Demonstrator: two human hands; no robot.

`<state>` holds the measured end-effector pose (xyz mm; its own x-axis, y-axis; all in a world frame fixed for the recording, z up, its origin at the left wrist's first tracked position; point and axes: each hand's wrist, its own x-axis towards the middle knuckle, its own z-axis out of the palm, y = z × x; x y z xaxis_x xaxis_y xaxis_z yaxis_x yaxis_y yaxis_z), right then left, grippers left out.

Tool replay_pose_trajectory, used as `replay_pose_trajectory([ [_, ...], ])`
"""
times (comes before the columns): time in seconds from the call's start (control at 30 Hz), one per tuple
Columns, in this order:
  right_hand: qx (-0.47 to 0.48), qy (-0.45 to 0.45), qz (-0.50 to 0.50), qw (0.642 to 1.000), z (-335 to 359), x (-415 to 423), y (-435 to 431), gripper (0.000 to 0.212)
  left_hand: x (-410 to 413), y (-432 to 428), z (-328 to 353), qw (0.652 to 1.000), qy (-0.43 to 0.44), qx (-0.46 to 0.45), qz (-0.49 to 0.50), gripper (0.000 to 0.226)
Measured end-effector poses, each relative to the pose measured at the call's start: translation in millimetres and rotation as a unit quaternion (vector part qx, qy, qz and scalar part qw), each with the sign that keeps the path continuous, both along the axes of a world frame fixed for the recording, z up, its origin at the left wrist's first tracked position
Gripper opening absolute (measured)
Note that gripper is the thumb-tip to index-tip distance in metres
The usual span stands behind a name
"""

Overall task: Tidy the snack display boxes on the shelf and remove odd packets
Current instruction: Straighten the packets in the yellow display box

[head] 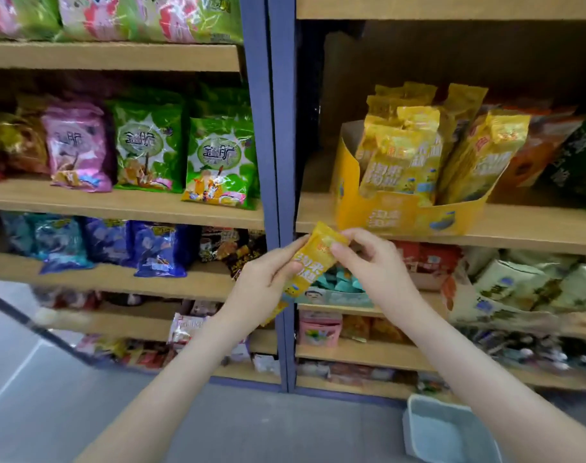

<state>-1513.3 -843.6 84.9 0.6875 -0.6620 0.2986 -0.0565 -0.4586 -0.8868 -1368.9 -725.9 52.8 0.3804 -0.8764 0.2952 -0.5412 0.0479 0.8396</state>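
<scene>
Holding yellow foil snack packet (313, 262) below yellow cardboard display box (408, 213) | left hand (264, 282), right hand (368, 259) both pinching it | risk: crowded box, packet may jam, topple neighbours.

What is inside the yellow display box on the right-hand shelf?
The yellow display box holds yellow snack packets standing upright, some leaning. Its front wall hides their lower ends and the box floor. The left hand and right hand hold a matching packet outside it.

A shop: wooden shelves (118, 203) on blue uprights (271, 162) stocked with rows of snack packets (218, 162).
</scene>
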Motion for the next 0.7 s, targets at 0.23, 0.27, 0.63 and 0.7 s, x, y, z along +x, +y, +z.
replay_pose_trajectory([
  [0.23,0.11,0.089,-0.039,0.989,-48,-13,-3,0.014,-12,15,-40,0.993,-0.022,0.117,-0.005,0.039],
  [0.27,0.127,0.088,-0.043,0.987,-54,-15,-2,0.014,-14,16,-45,0.992,-0.011,0.129,-0.005,0.038],
  [0.63,0.207,0.045,-0.011,0.977,-78,-21,-14,0.013,-38,-2,-68,0.975,0.035,0.217,0.008,0.034],
  [0.7,0.125,0.096,0.041,0.987,-77,-26,-21,0.022,-34,-4,-69,0.971,0.088,0.221,-0.014,0.024],
])
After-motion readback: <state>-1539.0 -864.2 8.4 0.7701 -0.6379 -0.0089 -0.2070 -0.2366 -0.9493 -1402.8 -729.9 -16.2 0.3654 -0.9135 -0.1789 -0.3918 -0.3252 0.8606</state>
